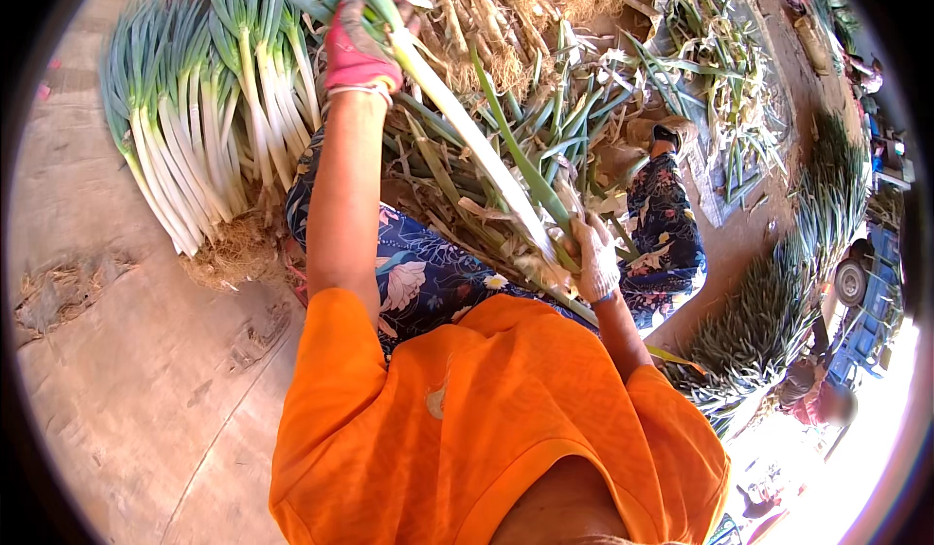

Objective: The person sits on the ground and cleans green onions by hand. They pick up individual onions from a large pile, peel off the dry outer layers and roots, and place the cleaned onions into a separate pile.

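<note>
A long Welsh onion [474, 140] slants across my lap, its green top at the upper left and its root end at the lower right. My left hand [361, 52], in a pink-and-grey work glove, grips it where the white stem turns green. In a whitish knit glove, my right hand [595, 257] is closed on a loose green leaf [522, 151] and papery outer skin beside the root end. That leaf stands apart from the stem along most of its length. Stripped leaves and skins [438, 173] are heaped under the onion, between my legs.
Cleaned onions [211, 122] stand bunched on the concrete floor at left, roots towards me. Untrimmed, dry-skinned onions [489, 19] lie ahead. More leaf waste covers a plastic sheet [719, 209]. Along the right runs a long row of onions [766, 304], near a blue vehicle [868, 297] and another person [806, 392].
</note>
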`<state>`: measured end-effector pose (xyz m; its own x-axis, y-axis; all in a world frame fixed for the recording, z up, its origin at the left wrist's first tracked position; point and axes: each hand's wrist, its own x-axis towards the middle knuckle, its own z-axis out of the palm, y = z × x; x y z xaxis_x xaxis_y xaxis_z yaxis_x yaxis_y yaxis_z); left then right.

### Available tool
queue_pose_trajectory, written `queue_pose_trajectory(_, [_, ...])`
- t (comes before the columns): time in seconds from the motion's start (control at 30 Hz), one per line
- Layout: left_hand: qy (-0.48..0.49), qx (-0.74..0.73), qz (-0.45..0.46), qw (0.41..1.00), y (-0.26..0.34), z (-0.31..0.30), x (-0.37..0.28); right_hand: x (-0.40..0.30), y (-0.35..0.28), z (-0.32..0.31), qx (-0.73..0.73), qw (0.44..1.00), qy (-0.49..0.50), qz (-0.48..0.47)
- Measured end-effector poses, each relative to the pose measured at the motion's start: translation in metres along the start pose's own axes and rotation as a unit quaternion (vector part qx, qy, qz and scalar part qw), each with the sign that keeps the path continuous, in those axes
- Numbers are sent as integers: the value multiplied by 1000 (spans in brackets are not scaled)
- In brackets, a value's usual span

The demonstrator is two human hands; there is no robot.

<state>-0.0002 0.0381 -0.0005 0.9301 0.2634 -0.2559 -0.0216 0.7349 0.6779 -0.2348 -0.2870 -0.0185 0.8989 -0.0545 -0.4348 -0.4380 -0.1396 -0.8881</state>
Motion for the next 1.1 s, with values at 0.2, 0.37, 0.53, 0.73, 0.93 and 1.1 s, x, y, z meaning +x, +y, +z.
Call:
queue_pose_trajectory(0.2, [11, -10, 1, 1000, 5, 3, 0, -6, 45, -24, -59, 989, 36, 131])
queue_pose_trajectory(0.37, [-31, -23, 14, 999, 35, -9, 24, 11, 41, -21, -315, 938, 137, 56])
queue_pose_trajectory(0.53, [-23, -24, 39, 999, 17, 1, 16, 19, -18, 29, -280, 902, 122, -304])
queue_pose_trajectory(0.73, [-44, -1, 49, 998, 18, 22, -2, 42, -26, 66, -228, 967, -73, -82])
queue_pose_trajectory(0.93, [-93, 15, -72, 993, 5, 34, -32, 54, -79, 95, 37, 966, -254, 0])
queue_pose_trajectory(1.1, [-247, 96, -149, 953, -25, 22, -47, 84, -85, 126, 223, 926, -302, -37])
